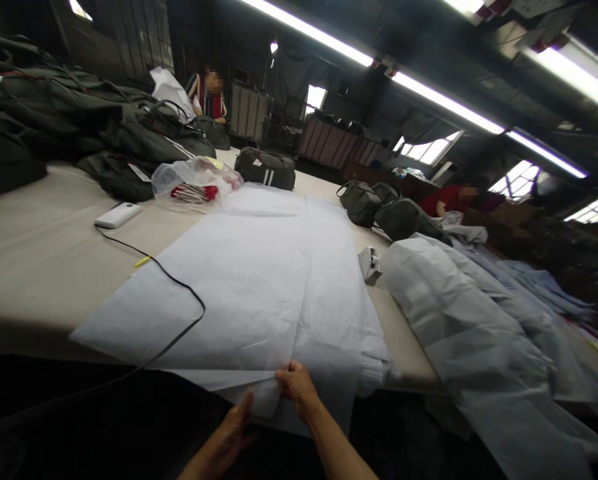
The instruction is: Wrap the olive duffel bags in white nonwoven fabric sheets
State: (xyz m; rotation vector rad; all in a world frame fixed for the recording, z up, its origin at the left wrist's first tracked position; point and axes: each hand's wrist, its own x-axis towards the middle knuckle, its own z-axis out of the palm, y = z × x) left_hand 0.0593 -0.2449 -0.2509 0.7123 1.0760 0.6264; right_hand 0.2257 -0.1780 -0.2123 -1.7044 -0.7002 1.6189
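Note:
A stack of large white tissue sheets (259,280) lies on the beige table (39,240), its near edge hanging over the front. My right hand (296,387) pinches the near edge of a top sheet between thumb and fingers. My left hand (229,433) is just below and left of it, thumb raised against the overhanging paper edge, fingers curled under; its grip is hard to see.
A black cable (179,283) runs over the sheets from a white device (117,215). A clear plastic bag with red items (196,185), dark green bags (129,140) (373,200), a small metal tool (369,263), and grey fabric piled at the right (469,333). Two people sit far behind.

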